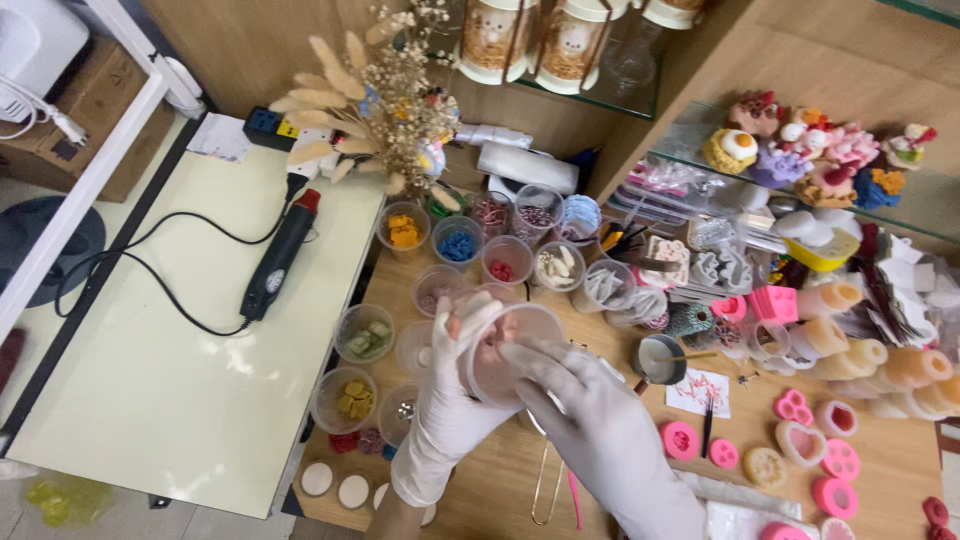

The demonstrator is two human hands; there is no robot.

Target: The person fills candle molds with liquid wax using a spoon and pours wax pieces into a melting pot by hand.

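Left hand (455, 400) wraps cup (510, 350), right hand (590, 420) pinches its rim; light, thin plastic, likely crushable—grip wall gently.

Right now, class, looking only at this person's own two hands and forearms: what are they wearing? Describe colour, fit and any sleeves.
Both the left hand and the right hand wear thin, white, slightly translucent disposable gloves. They fit closely, with small wrinkles, and the cuffs end just past the wrists. No sleeve, watch or marking shows; the left forearm below the cuff is bare.
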